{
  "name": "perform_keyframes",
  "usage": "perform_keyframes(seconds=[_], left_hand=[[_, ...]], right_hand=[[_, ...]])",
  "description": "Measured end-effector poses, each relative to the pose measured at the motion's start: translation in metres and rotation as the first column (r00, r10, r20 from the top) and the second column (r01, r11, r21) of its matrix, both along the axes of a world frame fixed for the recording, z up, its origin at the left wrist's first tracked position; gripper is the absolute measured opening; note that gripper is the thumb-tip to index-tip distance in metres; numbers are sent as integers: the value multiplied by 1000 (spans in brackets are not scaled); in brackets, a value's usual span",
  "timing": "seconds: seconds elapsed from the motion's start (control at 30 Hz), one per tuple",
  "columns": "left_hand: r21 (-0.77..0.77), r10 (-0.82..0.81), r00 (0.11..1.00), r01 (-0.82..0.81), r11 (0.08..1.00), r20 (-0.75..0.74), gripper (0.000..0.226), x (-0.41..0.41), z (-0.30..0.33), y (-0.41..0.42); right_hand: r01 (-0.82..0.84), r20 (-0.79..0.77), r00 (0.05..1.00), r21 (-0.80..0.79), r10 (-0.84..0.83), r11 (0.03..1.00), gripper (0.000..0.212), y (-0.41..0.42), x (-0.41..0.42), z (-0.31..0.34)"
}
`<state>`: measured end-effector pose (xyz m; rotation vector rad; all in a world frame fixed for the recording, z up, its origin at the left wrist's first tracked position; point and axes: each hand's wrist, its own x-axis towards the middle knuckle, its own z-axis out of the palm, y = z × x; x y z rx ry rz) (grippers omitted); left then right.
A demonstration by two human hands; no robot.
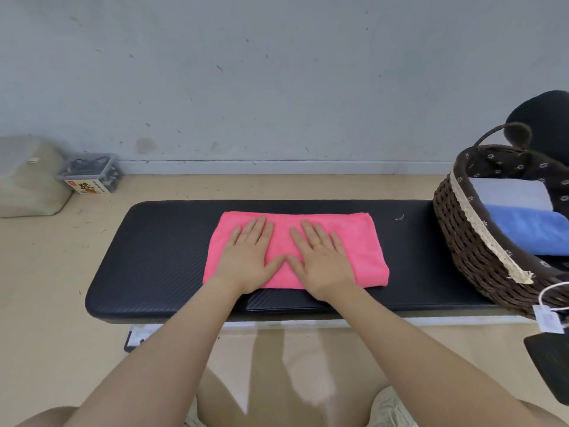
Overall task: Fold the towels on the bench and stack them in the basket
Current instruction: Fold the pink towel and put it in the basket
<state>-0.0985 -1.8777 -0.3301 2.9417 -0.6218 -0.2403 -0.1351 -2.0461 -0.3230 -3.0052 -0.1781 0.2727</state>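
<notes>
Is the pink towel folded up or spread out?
Folded: the pink towel shows doubled layers along its right edge, and both flat hands rest on it.

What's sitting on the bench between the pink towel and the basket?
Only bare bench with a tiny fleck, between the pink towel and the basket, in the head view.

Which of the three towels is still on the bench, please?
The pink towel, flat under both hands; the blue towel and white towel lie in the basket.
</notes>
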Motion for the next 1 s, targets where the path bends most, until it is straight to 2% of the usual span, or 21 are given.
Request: perform_keyframes(seconds=[0.07, 0.23, 0.4, 0.47, 0.53, 0.63, 0.7, 0.73, 0.77, 0.83, 0.93, 1.0], left_hand=[[1, 34, 999, -34, 999, 0, 106, -3, 1, 1], [31, 101, 995, -101, 994, -13, 118, -10, 6, 2], [75, 145, 988, -141, 987, -53, 113, -12, 11, -4], [86, 170, 981, -163, 983, -88, 109, -11, 17, -10], [58, 147, 985, -142, 988, -86, 104, -10, 23, -18], [-25, -10, 999, 9, 1000, -41, 87, -14, 25, -32], [-105, -53, 991, 40, 994, -123, 76, -16, 24, -42], [-135, -47, 985, 25, 991, -163, 71, -17, 24, -45], [-155, -37, 984, 10, 988, -176, 69, -17, 24, -47], [-156, -28, 990, 7, 988, -135, 67, -16, 27, -48], [-72, -64, 997, 60, 996, -48, 72, -17, 32, -50], [-67, -84, 995, 79, 995, -63, 80, -20, 35, -58]], right_hand=[[72, -8, 997, -20, -72, 997, 68, -19, -4, -1], [279, -39, 959, -27, -280, 960, 62, -70, -20, 2], [413, -117, 903, -25, -413, 910, 62, -96, -30, 9], [435, -116, 895, 17, -431, 900, 61, -93, -25, 14], [468, -77, 884, 133, -461, 874, 52, -84, -18, 21], [512, -78, 841, 431, -535, 743, 33, -70, -11, 31], [514, -156, 811, 649, -564, 561, 28, -63, -9, 35], [515, -192, 798, 708, -570, 483, 30, -61, -9, 37], [519, -212, 789, 733, -576, 441, 34, -61, -8, 38], [537, -233, 780, 726, -581, 429, 37, -67, -7, 40], [587, -272, 750, 693, -602, 418, 31, -81, -7, 42], [601, -294, 736, 697, -609, 390, 24, -89, -8, 44]])
